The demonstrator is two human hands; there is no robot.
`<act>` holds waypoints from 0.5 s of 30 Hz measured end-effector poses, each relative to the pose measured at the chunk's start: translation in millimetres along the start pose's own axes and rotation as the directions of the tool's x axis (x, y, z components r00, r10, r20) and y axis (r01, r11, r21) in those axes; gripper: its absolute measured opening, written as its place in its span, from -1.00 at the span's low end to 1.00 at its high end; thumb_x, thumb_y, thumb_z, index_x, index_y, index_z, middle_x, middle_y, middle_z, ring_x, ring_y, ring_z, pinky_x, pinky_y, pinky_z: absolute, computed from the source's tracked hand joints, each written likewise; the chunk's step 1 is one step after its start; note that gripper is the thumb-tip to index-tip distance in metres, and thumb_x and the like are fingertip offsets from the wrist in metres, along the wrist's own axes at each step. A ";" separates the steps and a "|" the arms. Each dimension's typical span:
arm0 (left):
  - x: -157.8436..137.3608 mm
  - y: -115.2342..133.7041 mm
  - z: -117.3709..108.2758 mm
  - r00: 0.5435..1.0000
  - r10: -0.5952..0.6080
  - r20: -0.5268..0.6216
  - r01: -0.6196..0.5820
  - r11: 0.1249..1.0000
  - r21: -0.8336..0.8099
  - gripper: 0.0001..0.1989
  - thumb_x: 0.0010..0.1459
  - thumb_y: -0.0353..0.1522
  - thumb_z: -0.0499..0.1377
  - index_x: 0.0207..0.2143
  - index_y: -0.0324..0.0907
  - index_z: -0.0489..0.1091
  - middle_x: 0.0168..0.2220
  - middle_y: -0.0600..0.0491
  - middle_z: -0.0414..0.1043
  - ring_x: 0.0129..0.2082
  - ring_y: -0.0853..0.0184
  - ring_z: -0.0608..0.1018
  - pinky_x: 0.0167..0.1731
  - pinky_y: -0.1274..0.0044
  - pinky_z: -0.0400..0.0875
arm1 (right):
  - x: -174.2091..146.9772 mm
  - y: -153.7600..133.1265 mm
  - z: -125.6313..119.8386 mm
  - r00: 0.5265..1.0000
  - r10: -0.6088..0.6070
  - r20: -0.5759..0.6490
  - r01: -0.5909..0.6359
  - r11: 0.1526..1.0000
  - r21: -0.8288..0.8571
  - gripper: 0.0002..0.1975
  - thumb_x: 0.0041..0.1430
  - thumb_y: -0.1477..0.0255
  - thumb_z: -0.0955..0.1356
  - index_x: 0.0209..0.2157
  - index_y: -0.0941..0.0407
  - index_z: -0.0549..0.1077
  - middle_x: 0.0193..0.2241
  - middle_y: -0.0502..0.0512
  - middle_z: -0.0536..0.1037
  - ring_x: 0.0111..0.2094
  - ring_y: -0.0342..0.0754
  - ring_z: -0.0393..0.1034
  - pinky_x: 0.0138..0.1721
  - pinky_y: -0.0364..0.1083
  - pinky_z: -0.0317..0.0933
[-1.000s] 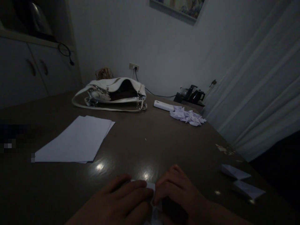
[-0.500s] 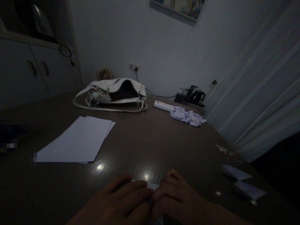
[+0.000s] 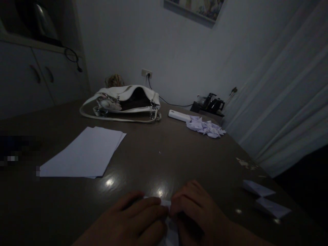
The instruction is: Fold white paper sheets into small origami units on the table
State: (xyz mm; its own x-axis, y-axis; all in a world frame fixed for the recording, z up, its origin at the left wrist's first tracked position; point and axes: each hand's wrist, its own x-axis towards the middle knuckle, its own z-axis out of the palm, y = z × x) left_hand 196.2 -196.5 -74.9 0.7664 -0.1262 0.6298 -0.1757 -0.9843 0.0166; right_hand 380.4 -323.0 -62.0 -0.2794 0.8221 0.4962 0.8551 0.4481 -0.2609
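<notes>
At the bottom middle of the head view, a folded piece of white paper [image 3: 171, 229] lies on the table between my hands and partly under them. My left hand [image 3: 138, 218] presses over its left part, with the fingers bent and close together. The fingers of my right hand [image 3: 197, 212] are curled and pinch the paper's right edge. Both hands cover much of the paper, so its full shape is hidden. To the right, two folded paper pieces [image 3: 273, 206] rest on the tabletop.
A stack of white sheets [image 3: 84, 153] lies left on the dark table [image 3: 143, 153]. Farther back are an open white handbag [image 3: 125, 92], a long white object [image 3: 179, 116] and a pile of folded paper pieces [image 3: 206, 128]. A black kettle [image 3: 216, 105] stands beyond the table's far right.
My right hand has shifted slightly up and to the right, showing more of the paper between the hands. My left hand stays nearly in place.
</notes>
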 end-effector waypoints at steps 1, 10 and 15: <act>1.3 -0.2 -2.2 1.000 0.007 0.018 -0.007 1.000 0.006 -0.69 0.40 -0.31 -0.09 -0.22 -0.08 0.46 -0.15 0.25 0.55 -0.16 0.45 0.54 -0.10 0.58 0.33 | -0.3 -0.4 -0.4 1.000 0.010 0.007 -0.010 1.000 -0.002 -0.74 -0.03 0.65 0.26 -0.26 0.11 0.31 -0.36 0.00 0.49 -0.33 -0.13 0.33 -0.28 -0.11 0.09; -11.2 -0.3 15.5 0.999 -0.027 -0.027 0.025 0.998 -0.058 -0.68 0.39 -0.31 -0.11 -0.15 -0.08 0.45 -0.13 0.17 0.54 -0.11 0.40 0.51 -0.02 0.53 0.31 | -2.0 2.9 -4.6 0.991 -0.100 0.090 0.100 0.995 0.014 -0.89 0.18 0.42 0.27 -0.23 0.09 0.32 -0.27 0.01 0.50 -0.27 -0.13 0.32 -0.18 -0.09 0.06; -11.6 -0.5 17.3 0.999 -0.026 -0.035 0.024 0.997 -0.075 -0.69 0.39 -0.31 -0.10 -0.18 -0.09 0.45 -0.16 0.17 0.54 -0.09 0.41 0.50 0.00 0.55 0.30 | -1.0 5.0 -5.9 0.977 -0.131 0.169 0.130 0.991 0.019 -0.82 0.22 0.29 0.32 -0.22 0.09 0.31 -0.23 0.02 0.49 -0.23 -0.13 0.33 -0.14 -0.08 0.06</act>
State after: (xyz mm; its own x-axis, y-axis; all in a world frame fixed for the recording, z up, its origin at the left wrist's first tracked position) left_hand 198.1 -196.7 -95.6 0.7488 -0.0958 0.6558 -0.2035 -0.9749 0.0899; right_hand 387.5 -323.6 -58.9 -0.4586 0.8037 0.3792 0.8033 0.5574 -0.2100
